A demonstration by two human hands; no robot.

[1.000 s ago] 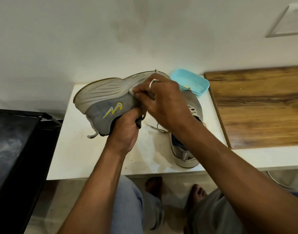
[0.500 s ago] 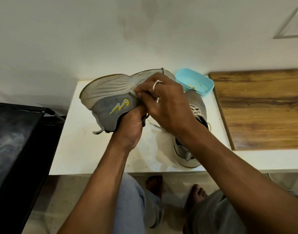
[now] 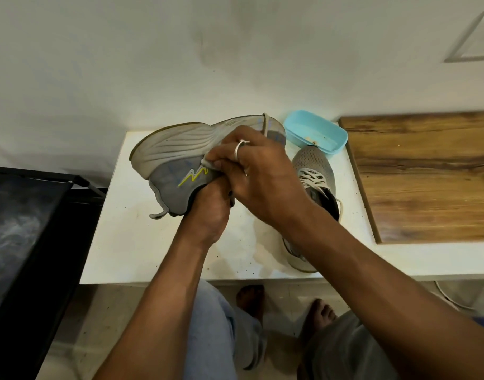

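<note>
The left hand (image 3: 208, 212) gripped the shoe (image 3: 175, 152) from below at its collar and held it up over the table (image 3: 131, 242), clear of the top. The shoe lay on its side in the air, its ribbed pale sole turned up toward the wall (image 3: 153, 64), heel to the left and toe to the right. The grey side with the yellow logo (image 3: 193, 176) faced the camera.

The right hand (image 3: 262, 171), with a ring (image 3: 239, 149) on one finger, had come over the shoe from the right. Its curled fingers and thumb pinched what looked like a small white cloth (image 3: 208, 165), most of it hidden in the grip, and pressed it against the shoe's side just beside the logo. The two hands touched there, the right lying over the left thumb.

The other shoe (image 3: 315, 171) stood sole-down on the table under the right forearm. Its toe pointed at the blue tub (image 3: 293, 133), which sat at the back edge near the wall. A wooden board (image 3: 427, 174) lay to the right of the tub, and a black rack (image 3: 29, 229) stood to the left of the table. Bare feet (image 3: 250, 300) showed on the floor below.
</note>
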